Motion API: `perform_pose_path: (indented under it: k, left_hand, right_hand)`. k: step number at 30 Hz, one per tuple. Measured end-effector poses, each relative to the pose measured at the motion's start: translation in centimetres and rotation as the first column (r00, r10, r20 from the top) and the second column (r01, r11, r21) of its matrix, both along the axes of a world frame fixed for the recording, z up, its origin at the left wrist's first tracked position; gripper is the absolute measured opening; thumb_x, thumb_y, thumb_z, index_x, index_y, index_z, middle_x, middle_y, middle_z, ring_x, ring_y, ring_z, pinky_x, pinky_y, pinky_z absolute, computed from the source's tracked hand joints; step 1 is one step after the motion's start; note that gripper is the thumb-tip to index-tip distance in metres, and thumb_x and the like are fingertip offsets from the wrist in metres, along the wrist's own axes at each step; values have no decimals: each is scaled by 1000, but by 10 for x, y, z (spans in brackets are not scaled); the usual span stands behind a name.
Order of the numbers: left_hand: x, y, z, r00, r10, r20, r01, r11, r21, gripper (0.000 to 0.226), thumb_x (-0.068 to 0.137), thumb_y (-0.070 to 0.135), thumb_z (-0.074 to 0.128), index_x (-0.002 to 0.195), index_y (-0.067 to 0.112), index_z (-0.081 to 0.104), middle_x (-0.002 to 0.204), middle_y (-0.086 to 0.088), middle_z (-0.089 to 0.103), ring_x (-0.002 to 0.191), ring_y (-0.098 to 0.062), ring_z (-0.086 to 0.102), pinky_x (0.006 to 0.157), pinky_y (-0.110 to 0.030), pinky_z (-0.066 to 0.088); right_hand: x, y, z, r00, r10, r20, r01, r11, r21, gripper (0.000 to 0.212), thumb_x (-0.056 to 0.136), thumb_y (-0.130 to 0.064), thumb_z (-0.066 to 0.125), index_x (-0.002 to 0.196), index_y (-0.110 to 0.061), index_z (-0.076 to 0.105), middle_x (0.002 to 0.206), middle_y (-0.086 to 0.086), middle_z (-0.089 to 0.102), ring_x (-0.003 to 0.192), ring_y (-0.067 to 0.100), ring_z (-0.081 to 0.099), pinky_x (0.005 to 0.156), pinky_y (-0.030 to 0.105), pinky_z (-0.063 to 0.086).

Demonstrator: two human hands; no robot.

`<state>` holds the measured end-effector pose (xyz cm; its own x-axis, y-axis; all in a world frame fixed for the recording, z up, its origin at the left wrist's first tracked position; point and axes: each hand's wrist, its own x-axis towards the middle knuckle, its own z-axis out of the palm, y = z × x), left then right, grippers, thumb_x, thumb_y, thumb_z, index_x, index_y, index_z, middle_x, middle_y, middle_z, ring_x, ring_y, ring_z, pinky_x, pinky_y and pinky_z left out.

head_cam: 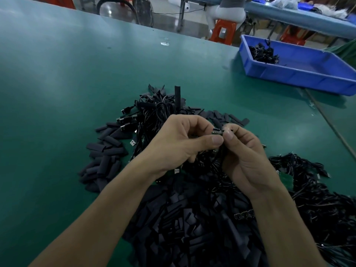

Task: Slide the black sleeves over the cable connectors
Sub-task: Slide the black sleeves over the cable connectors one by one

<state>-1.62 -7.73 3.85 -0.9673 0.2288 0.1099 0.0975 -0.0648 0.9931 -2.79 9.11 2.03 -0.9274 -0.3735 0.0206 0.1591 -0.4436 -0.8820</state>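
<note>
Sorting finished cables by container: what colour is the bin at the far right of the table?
Blue bin, seen best in the head view; black cables lie inside.

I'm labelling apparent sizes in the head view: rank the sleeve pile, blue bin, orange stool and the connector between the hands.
1. sleeve pile, though it is nearest the camera
2. blue bin
3. orange stool, farther off, so true size is unsure
4. connector

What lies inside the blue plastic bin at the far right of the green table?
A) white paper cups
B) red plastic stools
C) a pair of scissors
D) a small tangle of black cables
D: a small tangle of black cables sits in the far corner of the blue plastic bin.
</note>
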Motion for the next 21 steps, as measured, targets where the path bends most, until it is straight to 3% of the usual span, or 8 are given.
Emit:
perform_pose_path:
  k: [5, 8, 10, 12, 14, 15, 18, 21]
  left_hand:
    - [1, -2, 4, 998, -26, -50, 26, 1000, 5, 21, 74, 29, 75, 78, 12, 65, 60, 8, 60, 43, -1, 47, 44, -10, 38]
    - [1, -5, 6, 989, 38, -142, -43, 999, -29, 25, 79, 36, 69, 81, 11, 64, 71, -14, 67, 49, -2, 50, 48, -12, 42]
    - [1, -7, 8, 963, 100, -248, -109, 994, -24, 19, 89, 36, 61, 86, 17, 63, 86, -6, 75, 69, -6, 64, 64, -16, 52]
    - [1, -11, 10, 940, 173, -294, -142, 982, 123, 14, 101, 27, 50, 91, 17, 55, 87, 1, 76, 85, -11, 72, 80, -25, 57]
    - [0, -18, 16, 939, 215, -267, -130, 945, 301, 15, 105, 22, 40, 93, 15, 47, 75, -1, 73, 69, -17, 72, 77, -41, 61]
    - [1, -23, 20, 935, 243, -259, -146, 928, 343, 17, 106, 23, 38, 93, 16, 45, 67, 1, 68, 55, -14, 66, 67, -42, 61]
    - [0, -36, 24, 904, 364, -225, -279, 900, 334, 21, 106, 27, 44, 89, 18, 51, 52, 10, 47, 35, -5, 35, 37, -20, 39]
    - [-2, -40, 23, 896, 399, -195, -368, 913, 179, 24, 105, 26, 52, 87, 19, 66, 49, 12, 38, 37, -5, 27, 36, -17, 27]
  right_hand:
    - [0, 0, 5, 1000, -16, 4, 16, 1000, 16, 24, 71, -33, 88, 79, -19, 70, 79, 4, 64, 74, 16, 61, 73, 29, 57]
    - [-9, 6, 3, 968, -245, 48, 240, 966, 93, 8, 78, -25, 77, 74, -22, 72, 71, -1, 65, 64, 10, 61, 63, 27, 57]
    - [-18, 16, -2, 906, -423, 32, 398, 873, 283, 8, 77, -24, 76, 75, -22, 69, 71, -1, 65, 63, 11, 60, 65, 30, 56]
    - [-25, 29, -9, 837, -543, -72, 501, 705, 503, 13, 83, -22, 77, 80, -20, 64, 74, -1, 66, 66, 12, 59, 68, 32, 52]
    - [-26, 40, -13, 776, -582, -242, 575, 498, 649, 16, 88, -20, 76, 82, -21, 61, 78, 0, 65, 69, 15, 61, 68, 29, 49]
    - [-25, 44, -14, 752, -562, -344, 604, 378, 702, 16, 89, -21, 76, 82, -21, 61, 79, -1, 65, 70, 17, 62, 66, 27, 48]
    - [-23, 50, -13, 797, -353, -491, 550, 86, 831, 12, 88, -16, 76, 91, -18, 64, 87, 1, 68, 78, 19, 63, 67, 25, 46]
    - [-18, 43, -15, 870, -64, -488, 463, -233, 855, 35, 85, -10, 75, 117, -20, 67, 119, 7, 65, 112, 29, 56, 97, 41, 45]
